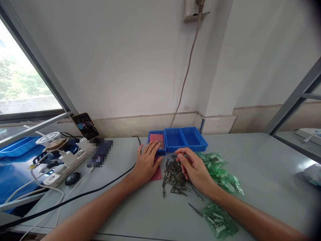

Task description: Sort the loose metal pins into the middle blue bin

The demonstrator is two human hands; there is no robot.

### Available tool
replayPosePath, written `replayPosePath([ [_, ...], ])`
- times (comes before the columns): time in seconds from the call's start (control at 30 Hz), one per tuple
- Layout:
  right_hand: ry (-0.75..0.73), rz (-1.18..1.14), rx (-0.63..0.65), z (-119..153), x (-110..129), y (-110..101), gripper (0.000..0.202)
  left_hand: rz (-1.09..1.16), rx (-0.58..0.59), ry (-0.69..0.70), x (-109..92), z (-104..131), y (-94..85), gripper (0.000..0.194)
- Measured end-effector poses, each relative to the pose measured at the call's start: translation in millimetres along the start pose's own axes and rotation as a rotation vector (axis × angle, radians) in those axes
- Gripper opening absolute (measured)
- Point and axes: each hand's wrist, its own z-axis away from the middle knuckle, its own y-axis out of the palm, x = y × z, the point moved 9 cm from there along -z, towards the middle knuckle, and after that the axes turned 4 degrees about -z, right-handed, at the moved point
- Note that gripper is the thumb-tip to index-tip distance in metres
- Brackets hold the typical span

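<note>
My left hand (146,164) lies with fingers stretched and apart, fingertips at the left blue bin (149,135). Inside that bin is a pink plastic bag (155,137); another pink bag (157,174) lies on the table partly beneath my palm. My right hand (194,167) is over the right side of a pile of small metal rivet-like pieces (173,175). Its fingers are curled with thumb and index finger close together; whatever is between them, if anything, is hidden. Beyond it, green plastic bags (227,180) with pieces inside lie on the table.
Two joined blue bins (175,139) stand by the wall. A third green bag (217,219) and a loose metal pin (195,210) lie nearer the front edge. A black cable (107,184) crosses the left side, near a power strip (66,169), black mouse (72,178) and propped phone (85,126).
</note>
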Motion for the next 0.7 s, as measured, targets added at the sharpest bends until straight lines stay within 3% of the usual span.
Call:
replayPosePath([
  [0.2, -0.012, 0.090, 0.016, 2, 2, 0, 0.031, 0.003, 0.070, 0.027, 1, 1, 9.4, 0.059],
  [0.33, -0.147, 0.293, 0.072, 3, 12, 5, 0.029, 0.064, 0.069, 0.039, 2, 1, 11.0, 0.058],
  [0.53, -0.442, 0.619, 0.333, 18, 28, 36, 0.030, 0.272, 0.009, 0.024, 4, 0, 6.0, 0.061],
  [0.7, -0.452, 0.746, 0.463, 26, 24, 47, 0.029, 0.420, -0.101, -0.129, 14, 0, -6.5, 0.070],
])
